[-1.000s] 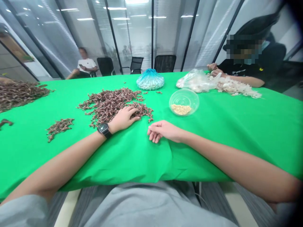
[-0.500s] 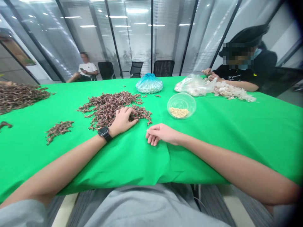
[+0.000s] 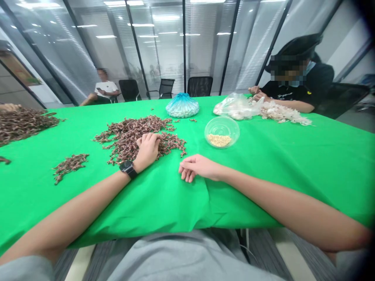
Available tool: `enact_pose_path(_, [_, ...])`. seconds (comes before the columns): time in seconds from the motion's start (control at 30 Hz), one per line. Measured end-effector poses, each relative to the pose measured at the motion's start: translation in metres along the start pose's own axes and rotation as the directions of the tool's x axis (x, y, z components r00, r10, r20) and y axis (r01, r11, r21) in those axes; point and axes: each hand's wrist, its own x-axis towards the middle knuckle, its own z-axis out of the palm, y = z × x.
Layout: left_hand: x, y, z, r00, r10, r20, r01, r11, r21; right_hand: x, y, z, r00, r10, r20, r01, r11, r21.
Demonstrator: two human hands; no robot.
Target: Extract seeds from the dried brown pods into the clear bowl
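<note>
Since the earlier frames, the left hand has drawn leftward over the pile and its fingers have bent more, while the right hand keeps its place on the near side. Now the left hand sits palm down at the pile's near edge, knuckles up, fingers bent into the brown pieces; the fingertips are partly hidden, so whether it has hold of a piece cannot be told. Half curled, the right hand has its thumb laid over folded fingers, just off the pile's right end; what its grip may enclose is hidden. The pile lies left of centre on the green cloth, its long axis running crosswise, thinning into loose pieces at both ends; single pieces point every way. A broad band of cloth runs from the pile to the near edge, which both forearms cross, and a narrower one separates it from the bowl to the right. Behind stands the blue bag. On the left, more cloth parts the pile from a small heap.
</note>
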Motion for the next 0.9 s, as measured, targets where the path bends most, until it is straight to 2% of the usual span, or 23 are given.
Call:
enact_pose_path(0.33, [0.0019,-0.0035,0.0011,0.996,-0.078,-0.040,0.075,0.995,-0.068,0.0011,0.0024,-0.0008,1.000,-0.008,0.012,0.009,1.000,-0.006])
enact_pose_path(0.53, [0.0017,-0.0048,-0.0024,0.997,-0.072,-0.029,0.068,0.990,-0.121,-0.0006,0.0005,0.0000,1.000,-0.010,0.007,0.010,1.000,-0.010])
enact_pose_path(0.9, [0.0018,-0.0068,-0.0023,0.995,-0.095,-0.035,0.091,0.989,-0.118,0.0002,0.0015,-0.0013,1.000,-0.021,0.000,0.021,1.000,0.014])
